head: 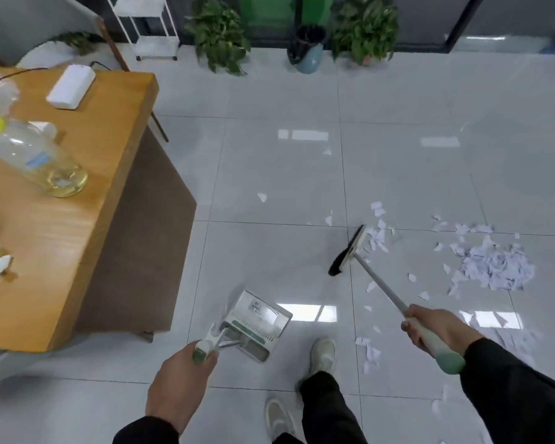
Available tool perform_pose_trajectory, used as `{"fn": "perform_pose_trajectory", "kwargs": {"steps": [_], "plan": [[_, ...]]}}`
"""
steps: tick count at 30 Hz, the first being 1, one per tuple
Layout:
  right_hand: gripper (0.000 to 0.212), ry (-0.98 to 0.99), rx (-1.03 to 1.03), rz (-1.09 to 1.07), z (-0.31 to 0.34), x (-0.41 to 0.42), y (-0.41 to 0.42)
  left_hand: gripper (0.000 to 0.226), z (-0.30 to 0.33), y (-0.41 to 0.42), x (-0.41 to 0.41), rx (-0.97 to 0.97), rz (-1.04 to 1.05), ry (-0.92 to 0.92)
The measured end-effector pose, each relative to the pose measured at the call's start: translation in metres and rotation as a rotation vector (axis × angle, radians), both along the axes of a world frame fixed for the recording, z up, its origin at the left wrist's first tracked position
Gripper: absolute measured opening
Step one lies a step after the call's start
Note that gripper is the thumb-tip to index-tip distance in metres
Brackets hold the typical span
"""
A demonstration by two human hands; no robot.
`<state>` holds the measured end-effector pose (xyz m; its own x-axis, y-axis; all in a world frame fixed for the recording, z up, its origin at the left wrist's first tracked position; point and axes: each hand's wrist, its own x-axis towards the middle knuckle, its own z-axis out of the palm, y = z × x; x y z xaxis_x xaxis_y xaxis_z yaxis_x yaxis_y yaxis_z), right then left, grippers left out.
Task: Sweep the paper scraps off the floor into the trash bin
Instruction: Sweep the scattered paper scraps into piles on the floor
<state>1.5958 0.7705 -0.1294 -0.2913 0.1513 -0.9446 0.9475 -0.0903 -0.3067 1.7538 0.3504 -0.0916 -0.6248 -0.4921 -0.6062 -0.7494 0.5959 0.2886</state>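
Right hand [430, 325] grips the broom [350, 251] by the scraps [494, 267]; left hand [180, 376] clamps the dustpan [257, 325], label unreadable.

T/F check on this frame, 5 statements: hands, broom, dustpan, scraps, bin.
1. The right hand holds the broom by its handle. True.
2. The left hand is empty. False: it grips the handle of the dustpan.
3. The biggest pile of paper scraps lies to the right of the broom head. True.
4. The dustpan already holds a heap of scraps. False: no scraps show in it; they are on the floor.
5. The trash bin stands right next to the pile. False: it is far off by the wall, between two potted plants.
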Motion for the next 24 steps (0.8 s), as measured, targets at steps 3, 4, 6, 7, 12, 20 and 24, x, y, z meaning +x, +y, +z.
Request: {"fn": "perform_pose_trajectory", "kwargs": {"steps": [3,4,6,7,12,20,24], "plan": [[0.013,0.027,-0.066,-0.046,0.012,-0.023,0.007,0.028,-0.001,0.004,-0.035,-0.002,0.012,0.003],[0.013,0.037,-0.081,-0.035,0.015,-0.026,-0.003,0.030,0.002,0.000,-0.037,-0.001,0.022,-0.003],[0.014,0.054,-0.099,-0.005,0.016,-0.055,-0.010,0.030,-0.002,0.003,-0.074,-0.014,-0.022,-0.014],[0.014,0.069,-0.107,0.018,0.020,-0.059,-0.022,0.030,0.001,0.003,-0.077,-0.012,-0.020,0.002],[0.014,0.068,-0.276,0.038,0.016,-0.148,-0.083,0.029,0.008,0.010,-0.158,-0.060,-0.028,-0.017],[0.018,-0.033,-0.594,-0.103,-0.014,-0.257,-0.171,0.035,0.001,-0.001,-0.238,-0.136,0.090,-0.082],[0.017,-0.070,-0.553,-0.214,-0.040,-0.278,-0.165,0.047,-0.013,-0.011,-0.271,-0.188,0.141,-0.102]]}}
